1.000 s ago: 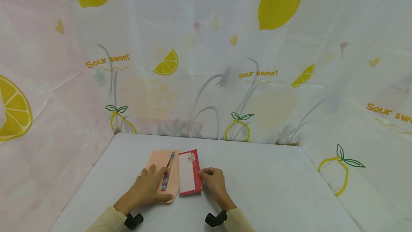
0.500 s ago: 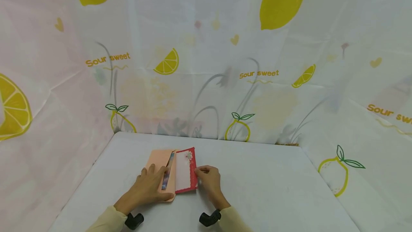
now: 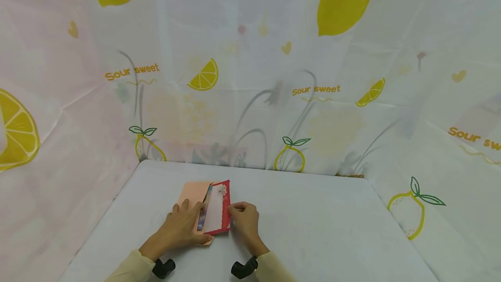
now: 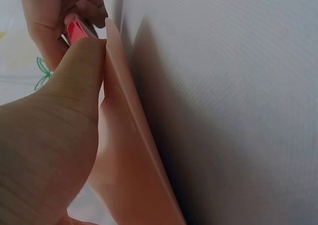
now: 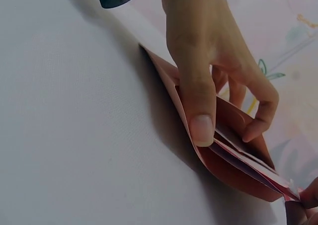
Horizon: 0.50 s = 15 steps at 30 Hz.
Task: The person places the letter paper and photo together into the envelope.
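Note:
A peach paper envelope [image 3: 192, 189] lies on the white table with its mouth toward the right. My left hand [image 3: 177, 229] holds it from above, thumb at the near edge, other fingers spread over the top. In the right wrist view its thumb [image 5: 202, 128] presses at the mouth and the paper bows apart. Within the mouth shows a blue-purple printed piece [image 3: 202, 220]. My right hand [image 3: 246, 221] pinches the right edge of a white card with a red border and flowers [image 3: 215, 210]. The card's left part overlaps the envelope at its mouth.
The white table [image 3: 313, 221] extends right and behind the hands. A lemon-print cloth [image 3: 250, 99] hangs around its back and sides. Each wrist wears a black device, such as the wrist camera [image 3: 243, 269] on the right.
My right hand has moved left with the card, whose left edge has gone from beside the envelope to over its mouth. The left hand and envelope stay in place.

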### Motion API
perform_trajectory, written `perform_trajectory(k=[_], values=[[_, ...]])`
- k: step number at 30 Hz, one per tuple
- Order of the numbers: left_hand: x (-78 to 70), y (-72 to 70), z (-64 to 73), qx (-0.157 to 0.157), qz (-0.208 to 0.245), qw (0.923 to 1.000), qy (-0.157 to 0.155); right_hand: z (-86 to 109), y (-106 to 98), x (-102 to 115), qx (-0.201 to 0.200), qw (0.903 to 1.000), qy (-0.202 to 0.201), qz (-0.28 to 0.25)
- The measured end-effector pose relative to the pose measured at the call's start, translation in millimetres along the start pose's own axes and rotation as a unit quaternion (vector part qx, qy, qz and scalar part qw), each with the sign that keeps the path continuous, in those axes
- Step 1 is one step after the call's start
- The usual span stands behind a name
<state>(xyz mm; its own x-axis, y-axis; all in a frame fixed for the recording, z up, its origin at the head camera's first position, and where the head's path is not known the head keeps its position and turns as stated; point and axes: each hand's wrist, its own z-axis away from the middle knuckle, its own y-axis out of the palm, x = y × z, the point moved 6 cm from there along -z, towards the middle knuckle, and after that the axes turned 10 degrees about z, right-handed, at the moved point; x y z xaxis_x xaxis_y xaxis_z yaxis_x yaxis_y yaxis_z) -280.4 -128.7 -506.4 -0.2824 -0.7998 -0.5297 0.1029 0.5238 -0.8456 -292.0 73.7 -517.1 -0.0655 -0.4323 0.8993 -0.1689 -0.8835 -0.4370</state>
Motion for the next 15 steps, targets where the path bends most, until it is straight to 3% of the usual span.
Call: perform_trajectory(k=[15], values=[[-1.6, -0.8, 0.6, -0.013, -0.006, 0.9998, 0.011, 3.1, 21, 7, 0.013, 0.9999, -0.002, 0.004]])
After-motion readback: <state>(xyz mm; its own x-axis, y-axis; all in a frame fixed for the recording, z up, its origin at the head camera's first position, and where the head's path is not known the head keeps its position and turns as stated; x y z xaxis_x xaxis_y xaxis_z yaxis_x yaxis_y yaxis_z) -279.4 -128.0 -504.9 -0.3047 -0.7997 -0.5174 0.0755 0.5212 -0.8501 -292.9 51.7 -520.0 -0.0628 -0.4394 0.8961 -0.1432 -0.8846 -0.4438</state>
